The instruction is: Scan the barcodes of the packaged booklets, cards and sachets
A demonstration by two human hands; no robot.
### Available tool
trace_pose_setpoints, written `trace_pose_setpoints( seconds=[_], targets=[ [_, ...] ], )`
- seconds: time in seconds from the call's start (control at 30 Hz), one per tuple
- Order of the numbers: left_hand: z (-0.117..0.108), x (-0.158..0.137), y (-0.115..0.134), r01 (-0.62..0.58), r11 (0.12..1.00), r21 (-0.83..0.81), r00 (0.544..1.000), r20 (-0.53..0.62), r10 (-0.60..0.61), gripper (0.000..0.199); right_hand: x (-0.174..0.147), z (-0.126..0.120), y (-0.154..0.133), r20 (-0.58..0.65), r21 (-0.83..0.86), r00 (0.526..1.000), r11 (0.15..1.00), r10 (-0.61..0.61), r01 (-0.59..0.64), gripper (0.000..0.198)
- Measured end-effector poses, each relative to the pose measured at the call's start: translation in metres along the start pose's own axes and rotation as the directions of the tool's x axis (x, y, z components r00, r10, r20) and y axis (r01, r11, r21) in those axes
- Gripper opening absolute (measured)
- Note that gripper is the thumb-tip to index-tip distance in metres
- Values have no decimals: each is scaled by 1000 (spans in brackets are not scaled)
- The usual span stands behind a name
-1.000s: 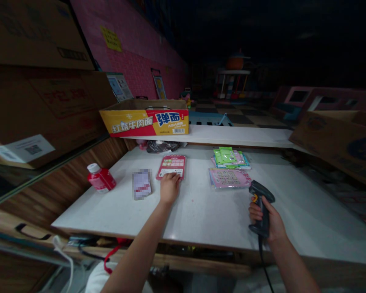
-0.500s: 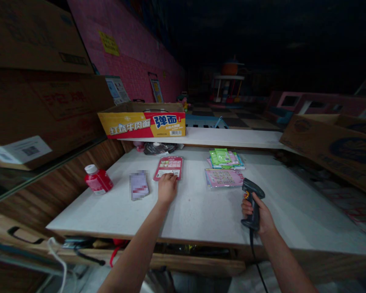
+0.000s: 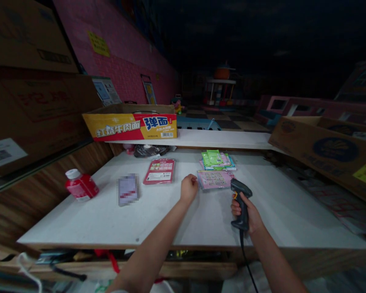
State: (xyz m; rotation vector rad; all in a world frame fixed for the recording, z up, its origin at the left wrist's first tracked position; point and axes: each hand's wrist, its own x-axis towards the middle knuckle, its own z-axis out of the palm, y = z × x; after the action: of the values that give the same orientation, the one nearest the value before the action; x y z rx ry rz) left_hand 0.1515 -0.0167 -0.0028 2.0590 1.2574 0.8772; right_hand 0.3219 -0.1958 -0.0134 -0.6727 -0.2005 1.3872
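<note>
My right hand (image 3: 247, 211) is wrapped round a black barcode scanner (image 3: 241, 203), upright by its handle, its head pointing left over the table. A cable runs down from its grip. My left hand (image 3: 189, 188) is above the table with its fingers curled in and nothing showing in them. Just right of it lies a pink flat packet (image 3: 215, 179) in clear wrap; whether the fingertips touch its edge I cannot tell. Behind that packet is a pile of green and pink packets (image 3: 216, 158). A red flat packet (image 3: 160, 171) lies to the left of my left hand.
At the left stand a red bottle with a white cap (image 3: 81, 185) and a blurred-out lilac item (image 3: 128, 189). A yellow and red noodle carton (image 3: 134, 127) sits on the back ledge (image 3: 222, 139). Brown cartons flank the white table (image 3: 110, 228) on both sides.
My left hand has left the red packet and moved right, to beside the pink packet. My right hand still grips the scanner. The whole view has shifted slightly.
</note>
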Motion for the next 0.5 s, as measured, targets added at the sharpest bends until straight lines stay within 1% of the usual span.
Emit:
trace_pose_setpoints(
  seconds=[0.03, 0.07, 0.13, 0.17, 0.2, 0.27, 0.4, 0.47, 0.5],
  targets=[
    [8, 4, 8, 73, 997, 7, 997, -4, -73, 11, 0, 0, 0, 0, -1, 1000, 1000, -2, 2, 31],
    [14, 8, 14, 140, 990, 22, 990, -4, -140, 18, 0, 0, 1, -1, -4, 1000, 1000, -4, 4, 31],
    [20, 15, 23, 249, 967, 53, 968, 3, -249, 42, 1, -1, 1, -4, -10, 1000, 1000, -10, 10, 31],
    [21, 18, 24, 284, 957, 63, 959, 6, -285, 51, 2, -1, 2, -5, -13, 1000, 1000, -16, 16, 30],
    [22, 20, 24, 307, 950, 65, 951, 5, -308, 55, 2, -2, 2, -4, -15, 1000, 1000, -22, 22, 30],
    [22, 24, 20, 342, 939, 35, 940, 4, -342, 54, 3, -2, 2, 1, -19, 1000, 999, -29, 29, 30],
    [22, 27, 8, 429, 892, -142, 903, 58, -425, 44, 3, -2, 2, 2, -18, 1000, 1000, -21, 21, 31],
    [20, 27, 5, 464, 850, -249, 885, 87, -457, 42, 2, -1, 2, -3, -15, 999, 999, -32, 32, 31],
    [17, 27, 5, 491, 814, -311, 870, 118, -479, 39, 2, -1, 2, -5, -15, 999, 999, -36, 36, 31]
  ],
)
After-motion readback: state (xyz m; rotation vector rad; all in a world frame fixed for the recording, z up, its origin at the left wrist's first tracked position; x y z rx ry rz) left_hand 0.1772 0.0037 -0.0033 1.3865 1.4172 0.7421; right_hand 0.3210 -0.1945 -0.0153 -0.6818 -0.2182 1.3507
